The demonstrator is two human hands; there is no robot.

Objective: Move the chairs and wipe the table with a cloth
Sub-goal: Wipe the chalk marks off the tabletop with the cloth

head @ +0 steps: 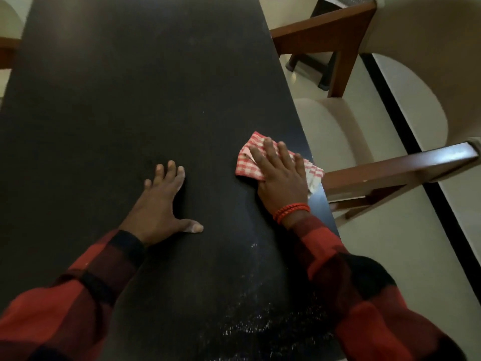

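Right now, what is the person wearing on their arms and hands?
Both arms have long sleeves in big red and black checks. The left hand is bare. The right hand has no glove, but a red beaded bracelet loops twice round its wrist.

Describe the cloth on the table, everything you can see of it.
The cloth is a red-and-white checked fabric, crumpled into a loose wad rather than spread flat. It lies on the dark table near its right edge, one corner reaching that edge. The right hand presses flat on top of it, fingers straight, covering its middle. The left hand rests on the table apart from it.
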